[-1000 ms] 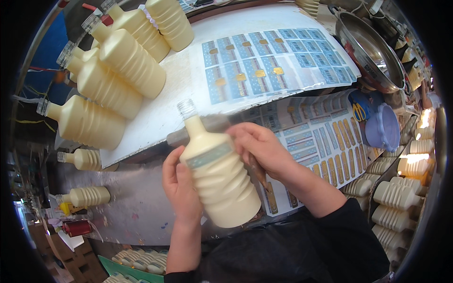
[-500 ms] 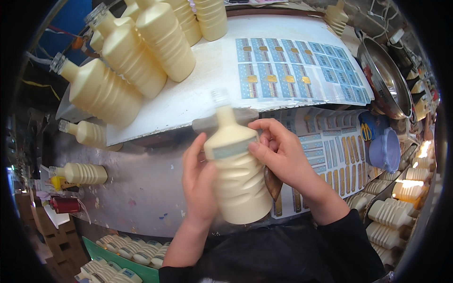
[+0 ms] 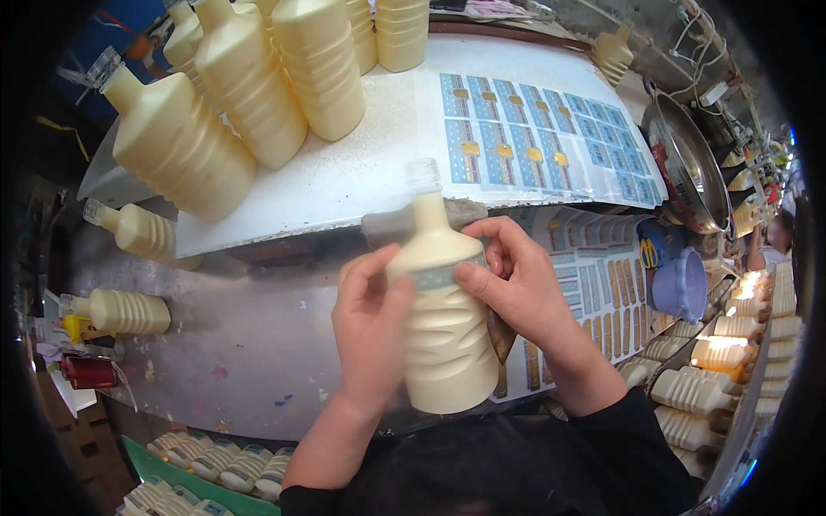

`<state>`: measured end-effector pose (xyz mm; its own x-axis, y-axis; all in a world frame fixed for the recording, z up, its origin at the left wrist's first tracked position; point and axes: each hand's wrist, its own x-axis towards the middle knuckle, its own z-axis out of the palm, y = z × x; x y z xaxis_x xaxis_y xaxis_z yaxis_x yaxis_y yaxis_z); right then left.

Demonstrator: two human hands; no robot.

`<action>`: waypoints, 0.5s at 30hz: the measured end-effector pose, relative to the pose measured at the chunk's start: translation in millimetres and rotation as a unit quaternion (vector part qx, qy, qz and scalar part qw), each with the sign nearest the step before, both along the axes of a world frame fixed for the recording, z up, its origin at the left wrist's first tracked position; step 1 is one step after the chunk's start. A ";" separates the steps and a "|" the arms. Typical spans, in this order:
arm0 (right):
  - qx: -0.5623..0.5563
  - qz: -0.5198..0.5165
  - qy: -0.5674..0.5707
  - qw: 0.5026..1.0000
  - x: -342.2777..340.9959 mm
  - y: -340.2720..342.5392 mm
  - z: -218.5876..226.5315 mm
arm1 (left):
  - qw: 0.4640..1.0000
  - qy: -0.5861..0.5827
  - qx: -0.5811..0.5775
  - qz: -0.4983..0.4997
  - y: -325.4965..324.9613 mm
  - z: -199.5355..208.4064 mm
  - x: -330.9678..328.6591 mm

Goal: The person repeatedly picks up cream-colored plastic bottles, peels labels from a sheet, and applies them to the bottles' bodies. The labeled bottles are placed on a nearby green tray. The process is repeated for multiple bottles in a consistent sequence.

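Note:
A cream plastic bottle [image 3: 452, 365] with a clear threaded neck and a ribbed body stands tilted between my hands. A blue patterned label [image 3: 437, 275] runs across its shoulder. My left hand [image 3: 370, 318] closes on the bottle's left side, its thumb blurred near the label's left end. My right hand [image 3: 527, 279] grips the right shoulder, thumb pressing on the label's right end. Below the right palm, beside the bottle, is a brown pointed piece [image 3: 499, 335]; whether the hidden fingers hold it, I cannot tell.
Several cream bottles [image 3: 323, 77] stand on the white board [image 3: 361, 181] at the far left. Sheets of blue labels [image 3: 508, 129] lie on it; more sheets [image 3: 615, 292] hang lower right. Beyond are a purple basin [image 3: 680, 285], a metal pan [image 3: 688, 163] and bottle rows [image 3: 701, 387]. A green crate [image 3: 155, 473] holds labelled bottles.
The view has shifted slightly. My left thumb has moved up and across onto the bottle's front near the label's left end. The right hand keeps its hold.

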<state>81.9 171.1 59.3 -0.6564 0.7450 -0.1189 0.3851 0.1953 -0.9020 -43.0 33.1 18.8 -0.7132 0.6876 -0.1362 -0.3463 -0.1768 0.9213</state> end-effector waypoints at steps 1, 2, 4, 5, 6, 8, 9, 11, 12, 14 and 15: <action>-0.004 0.000 0.000 1.000 -0.2 -0.1 1.0 | 1.000 -0.002 0.001 0.001 0.3 0.1 0.2; -0.008 -0.001 0.000 1.000 -0.2 -0.1 1.5 | 1.000 -0.004 0.002 0.003 0.5 0.2 0.6; -0.009 -0.004 0.005 1.000 0.1 -0.1 -1.1 | 1.000 -0.007 0.003 0.002 1.1 1.4 0.9; -0.010 -0.005 0.007 1.000 0.3 0.1 -2.0 | 1.000 -0.009 0.005 0.002 1.5 1.8 1.2; -0.010 -0.005 0.007 1.000 0.2 -0.2 -1.7 | 1.000 -0.010 0.005 0.001 1.4 2.2 1.2; -0.011 -0.004 0.006 1.000 0.1 -0.4 -1.2 | 1.000 -0.007 0.009 0.001 1.3 0.8 0.5; -0.013 -0.006 0.006 1.000 -0.1 -0.7 -1.3 | 1.000 -0.005 0.010 0.001 1.2 0.0 0.3; -0.015 -0.009 0.004 1.000 -0.5 -1.0 -1.8 | 1.000 -0.006 0.009 0.001 1.3 -0.1 0.4; -0.012 -0.008 0.005 1.000 -0.7 -1.2 -1.6 | 1.000 -0.007 0.008 0.002 1.2 0.6 0.3; -0.005 -0.006 0.006 1.000 -1.3 -1.4 -1.5 | 1.000 -0.007 0.008 0.003 0.9 1.9 0.2; -0.004 -0.007 0.005 1.000 -1.6 -1.4 -1.4 | 1.000 -0.007 0.008 0.003 0.9 1.8 0.2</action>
<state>80.3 169.6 58.0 -0.6466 0.7535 -0.1190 0.3792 0.1821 -0.9072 -42.9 34.0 20.6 -0.7158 0.6852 -0.1345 -0.3579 -0.1946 0.9132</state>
